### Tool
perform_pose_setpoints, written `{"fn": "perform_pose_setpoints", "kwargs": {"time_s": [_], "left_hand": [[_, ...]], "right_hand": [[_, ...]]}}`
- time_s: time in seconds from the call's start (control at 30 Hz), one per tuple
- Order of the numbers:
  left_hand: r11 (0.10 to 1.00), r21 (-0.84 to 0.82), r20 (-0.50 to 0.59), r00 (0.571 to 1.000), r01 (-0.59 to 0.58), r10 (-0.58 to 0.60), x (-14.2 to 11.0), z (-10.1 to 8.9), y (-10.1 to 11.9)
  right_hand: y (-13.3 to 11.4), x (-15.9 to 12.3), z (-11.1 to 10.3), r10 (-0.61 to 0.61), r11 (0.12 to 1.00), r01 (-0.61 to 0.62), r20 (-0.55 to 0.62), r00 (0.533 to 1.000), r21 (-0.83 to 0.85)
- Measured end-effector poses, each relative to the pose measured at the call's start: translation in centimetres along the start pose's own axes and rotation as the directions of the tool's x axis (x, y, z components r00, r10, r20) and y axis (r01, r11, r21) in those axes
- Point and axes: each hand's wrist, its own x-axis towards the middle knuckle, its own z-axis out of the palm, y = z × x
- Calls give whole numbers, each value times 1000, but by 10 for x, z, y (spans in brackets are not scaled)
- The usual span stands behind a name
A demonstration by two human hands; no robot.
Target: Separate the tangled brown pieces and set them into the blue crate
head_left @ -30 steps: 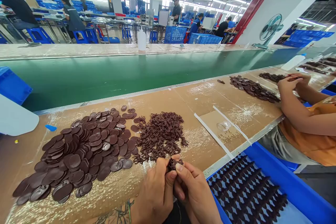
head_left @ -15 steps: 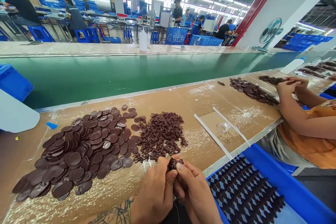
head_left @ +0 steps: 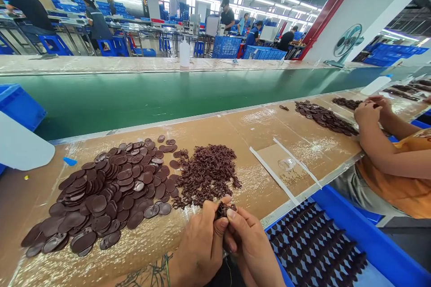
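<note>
Close together at the table's near edge, my left hand [head_left: 201,244] and my right hand [head_left: 253,243] both pinch a small dark brown curled piece [head_left: 222,210]. Its exact kind is hard to make out, and fingertips cover much of it. Just beyond my hands lies a heap of similar small dark brown knotted pieces [head_left: 208,170]. To the left spreads a big pile of flat, dark brown oval discs [head_left: 114,188]. Right of my hands, a blue tray [head_left: 377,244] holds rows of dark brown pointed pieces [head_left: 313,242].
A green conveyor belt [head_left: 161,94] runs behind the brown worktable [head_left: 235,130]. White tape strips [head_left: 272,172] border a patch with tiny beads and a small clear dish [head_left: 286,163]. At right, a co-worker's arms [head_left: 387,139] reach over the table. A white bottle [head_left: 23,143] lies left.
The view has shifted very slightly, so the pile and bottle appear a little further right. Both hands keep their pinch on the dark brown piece.
</note>
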Motion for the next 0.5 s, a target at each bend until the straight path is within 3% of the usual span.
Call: {"fn": "perform_pose_setpoints", "kwargs": {"time_s": [0.5], "left_hand": [[995, -75, 27, 998, 65, -63, 2, 1, -2]], "right_hand": [[5, 1, -3, -47, 992, 49, -19, 999, 116]]}}
